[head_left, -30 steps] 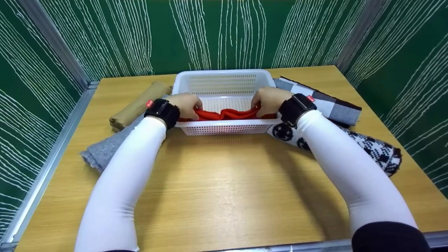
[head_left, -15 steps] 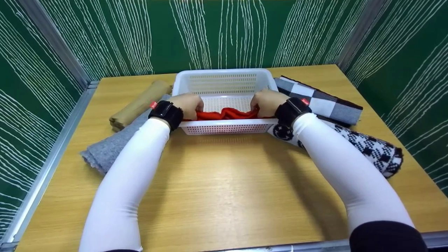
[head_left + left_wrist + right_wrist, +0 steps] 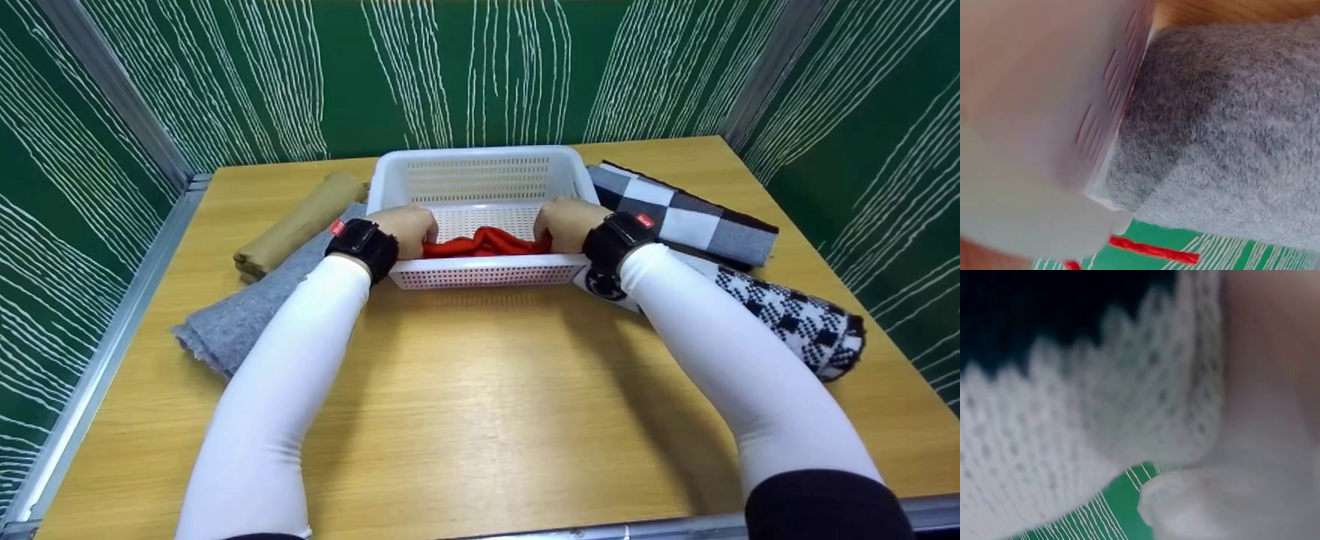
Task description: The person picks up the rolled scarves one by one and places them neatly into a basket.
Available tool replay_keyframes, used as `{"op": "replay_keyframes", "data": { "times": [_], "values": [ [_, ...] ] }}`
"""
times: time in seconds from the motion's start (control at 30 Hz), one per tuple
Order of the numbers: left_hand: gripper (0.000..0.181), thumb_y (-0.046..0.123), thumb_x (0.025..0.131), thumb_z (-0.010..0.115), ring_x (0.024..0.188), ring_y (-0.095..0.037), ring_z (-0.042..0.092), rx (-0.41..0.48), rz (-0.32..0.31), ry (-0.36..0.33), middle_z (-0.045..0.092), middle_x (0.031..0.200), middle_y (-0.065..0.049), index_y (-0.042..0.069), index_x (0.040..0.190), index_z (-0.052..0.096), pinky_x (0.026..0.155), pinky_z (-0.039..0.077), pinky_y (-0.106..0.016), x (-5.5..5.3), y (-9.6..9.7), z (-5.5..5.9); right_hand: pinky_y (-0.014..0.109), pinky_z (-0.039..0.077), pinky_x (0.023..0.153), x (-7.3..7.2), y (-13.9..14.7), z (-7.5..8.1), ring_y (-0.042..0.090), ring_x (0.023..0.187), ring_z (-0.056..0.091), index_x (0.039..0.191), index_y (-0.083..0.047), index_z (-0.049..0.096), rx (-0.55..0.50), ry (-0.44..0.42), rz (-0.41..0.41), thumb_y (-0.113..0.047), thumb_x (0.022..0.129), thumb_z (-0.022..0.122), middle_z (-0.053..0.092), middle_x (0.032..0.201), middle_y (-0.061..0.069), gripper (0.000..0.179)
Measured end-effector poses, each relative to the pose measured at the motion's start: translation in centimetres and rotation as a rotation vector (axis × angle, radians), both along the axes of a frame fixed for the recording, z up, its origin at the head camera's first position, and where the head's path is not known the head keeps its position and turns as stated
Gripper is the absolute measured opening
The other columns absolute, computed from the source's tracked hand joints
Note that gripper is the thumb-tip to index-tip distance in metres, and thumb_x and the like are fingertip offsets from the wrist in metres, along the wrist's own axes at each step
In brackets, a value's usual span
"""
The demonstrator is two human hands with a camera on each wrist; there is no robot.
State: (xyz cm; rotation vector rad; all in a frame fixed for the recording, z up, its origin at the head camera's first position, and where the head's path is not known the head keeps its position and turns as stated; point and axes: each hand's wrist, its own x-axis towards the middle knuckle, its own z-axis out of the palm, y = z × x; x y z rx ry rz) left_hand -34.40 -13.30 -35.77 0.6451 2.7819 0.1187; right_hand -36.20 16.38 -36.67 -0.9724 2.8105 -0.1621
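A white plastic basket (image 3: 480, 271) with slotted walls stands in the middle of the table. Along its near inner wall lies a rumpled red cloth (image 3: 487, 241). My left hand (image 3: 405, 229) reaches over the left rim and grips the cloth's left end. At the other end, my right hand (image 3: 566, 223) holds the cloth with curled fingers. Most fingertips are hidden inside the basket. In the left wrist view, the blurred basket wall (image 3: 1098, 124) stands beside a grey felt-like roll (image 3: 1241, 129). The right wrist view is filled mostly by blurred black-and-white knit fabric (image 3: 1100, 405).
Left of the basket lie a tan rolled cloth (image 3: 300, 221) and the grey roll (image 3: 247, 319). To the right are a folded checked cloth (image 3: 690, 217) and a black-and-white knitted roll (image 3: 795, 319). Green walls with white lines surround the wooden table (image 3: 480, 412).
Both hands and forearms have drifted slightly inward, toward each other. The red cloth between them now bunches up a little more. The basket and the rolls stay essentially in place.
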Motion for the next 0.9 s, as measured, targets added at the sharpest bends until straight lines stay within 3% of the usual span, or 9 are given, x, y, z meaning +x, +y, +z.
{"op": "replay_keyframes", "data": {
  "times": [0.2, 0.47, 0.7, 0.9],
  "values": [
    [0.024, -0.004, 0.089, 0.065, 0.097, -0.028, 0.061, 0.011, -0.011, 0.002, 0.071, 0.107, -0.013, 0.003, 0.108, 0.078, 0.095, 0.055, -0.046, 0.0, -0.2, 0.1, 0.046, 0.050, 0.076, 0.1, 0.2, -0.1, 0.034, 0.082, 0.062, 0.083, -0.004, 0.079, -0.026, 0.024, 0.020, 0.004, 0.079, 0.074, 0.075, 0.088, 0.013, 0.010],
    [0.020, 0.001, 0.086, 0.068, 0.093, -0.028, 0.059, 0.051, -0.006, 0.010, 0.066, 0.099, -0.009, 0.005, 0.103, 0.077, 0.085, 0.050, -0.043, 0.0, -0.7, 0.3, 0.039, 0.045, 0.071, 0.2, 0.5, 0.2, 0.028, 0.078, 0.058, 0.082, -0.004, 0.077, -0.056, 0.030, 0.047, 0.004, 0.078, 0.075, 0.070, 0.083, 0.010, 0.009],
    [0.019, 0.007, 0.086, 0.072, 0.091, -0.026, 0.058, 0.067, -0.011, 0.017, 0.067, 0.099, -0.007, 0.006, 0.104, 0.077, 0.078, 0.047, -0.039, 0.0, -0.9, 0.8, 0.043, 0.052, 0.078, 0.6, 0.8, 1.0, 0.029, 0.085, 0.063, 0.091, -0.003, 0.081, -0.055, 0.019, 0.020, 0.003, 0.079, 0.076, 0.074, 0.090, 0.013, 0.015],
    [0.026, 0.013, 0.088, 0.076, 0.101, -0.027, 0.061, 0.084, -0.005, 0.003, 0.070, 0.112, -0.012, 0.006, 0.113, 0.078, 0.090, 0.053, -0.044, -0.3, -1.1, 1.1, 0.049, 0.057, 0.088, 0.7, 1.1, 1.2, 0.032, 0.093, 0.068, 0.097, -0.003, 0.082, -0.054, 0.017, 0.010, 0.000, 0.081, 0.078, 0.078, 0.099, 0.015, 0.017]
  ]
}}
